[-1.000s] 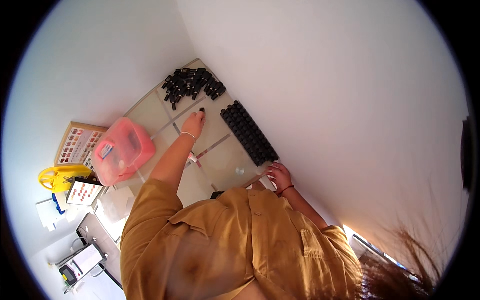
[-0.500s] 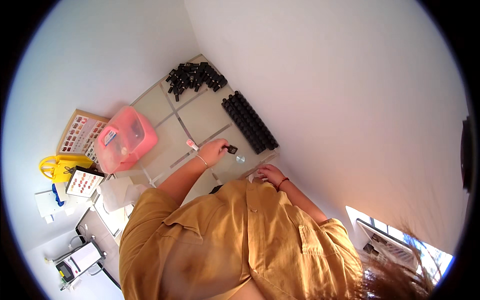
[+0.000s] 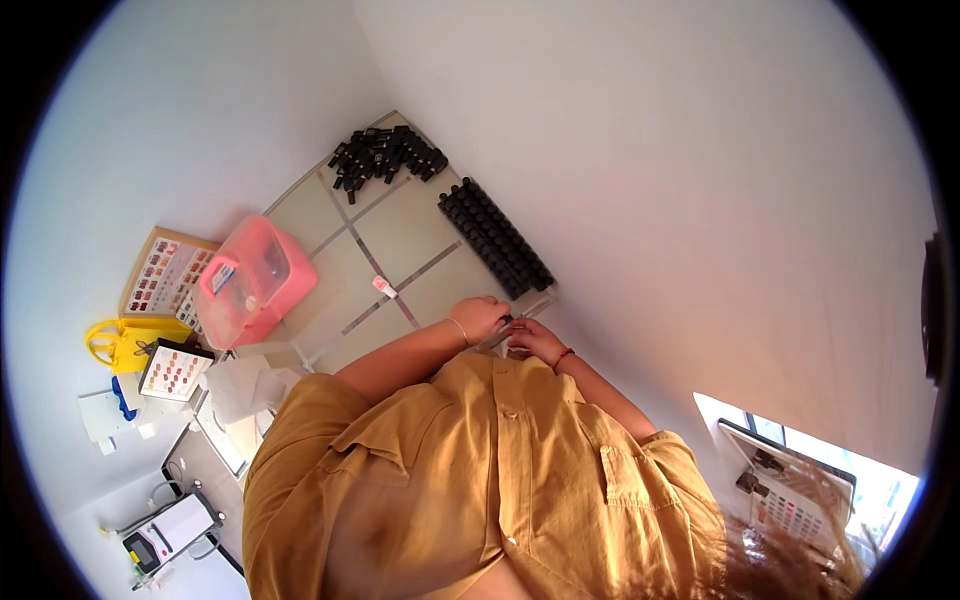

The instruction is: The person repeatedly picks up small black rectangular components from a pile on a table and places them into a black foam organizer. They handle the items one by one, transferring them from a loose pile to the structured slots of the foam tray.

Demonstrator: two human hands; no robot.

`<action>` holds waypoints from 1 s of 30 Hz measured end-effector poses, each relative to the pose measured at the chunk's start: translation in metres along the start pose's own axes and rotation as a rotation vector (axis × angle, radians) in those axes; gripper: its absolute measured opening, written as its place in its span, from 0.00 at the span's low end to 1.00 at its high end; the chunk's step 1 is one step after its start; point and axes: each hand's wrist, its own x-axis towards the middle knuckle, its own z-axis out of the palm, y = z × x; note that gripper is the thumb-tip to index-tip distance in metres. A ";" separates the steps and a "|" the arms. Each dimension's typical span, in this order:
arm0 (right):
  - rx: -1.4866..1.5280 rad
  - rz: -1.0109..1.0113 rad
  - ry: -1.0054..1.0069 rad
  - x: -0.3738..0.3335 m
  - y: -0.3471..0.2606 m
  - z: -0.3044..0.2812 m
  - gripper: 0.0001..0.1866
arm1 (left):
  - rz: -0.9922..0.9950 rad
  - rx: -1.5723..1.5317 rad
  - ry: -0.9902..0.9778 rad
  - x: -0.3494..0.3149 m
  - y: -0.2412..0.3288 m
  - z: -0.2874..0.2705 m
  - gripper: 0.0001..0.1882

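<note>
My left hand (image 3: 480, 318), with a thin bracelet, is closed on a small black bottle (image 3: 507, 320) at the table's near edge, close to my chest. Only a dark bit of the bottle shows between the hands. My right hand (image 3: 537, 341), with a red band, meets it there, fingers bent around a thin whitish piece (image 3: 506, 346) that is mostly hidden. Beyond them, black nail polish bottles (image 3: 497, 238) stand in tight rows along the wall. More black bottles (image 3: 382, 160) lie heaped in the far corner.
A small pink-and-white bottle (image 3: 384, 288) lies mid-table. At left is a pink plastic box (image 3: 292, 285) with a clear lid, beside a colour chart (image 3: 165, 272), a yellow bag (image 3: 135, 345) and a framed swatch card (image 3: 176, 370). White walls close in the table's far sides.
My left hand has carried the black bottle right and nearer, up against my right hand. The clear round disc seen on the table before is now hidden. My right hand stays nearly in place.
</note>
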 end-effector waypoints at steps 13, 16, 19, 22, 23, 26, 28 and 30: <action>0.239 -0.036 -0.089 0.005 0.000 -0.002 0.19 | 0.033 -0.047 -0.019 0.017 0.013 0.012 0.13; 0.315 -0.023 0.007 -0.010 -0.019 0.006 0.20 | 0.056 -0.133 0.019 0.013 0.015 0.009 0.15; 0.415 -0.022 0.111 0.004 -0.004 -0.007 0.20 | 0.111 -0.223 -0.029 0.013 0.017 -0.013 0.14; 0.409 -0.055 0.158 0.012 0.004 -0.016 0.21 | 0.151 -0.670 -0.071 0.005 0.035 -0.072 0.12; 0.415 -0.049 0.151 0.014 0.005 -0.019 0.21 | 0.160 -0.879 -0.079 -0.003 0.050 -0.105 0.11; 0.430 -0.038 0.130 0.016 0.008 -0.021 0.20 | 0.752 -1.043 -0.250 -0.042 0.094 -0.210 0.11; 0.451 -0.049 0.139 0.014 0.009 -0.022 0.18 | 1.063 -1.077 -0.308 -0.076 0.146 -0.268 0.13; 0.474 -0.043 0.088 0.019 0.013 -0.025 0.16 | 1.411 -0.934 -0.335 -0.096 0.171 -0.292 0.13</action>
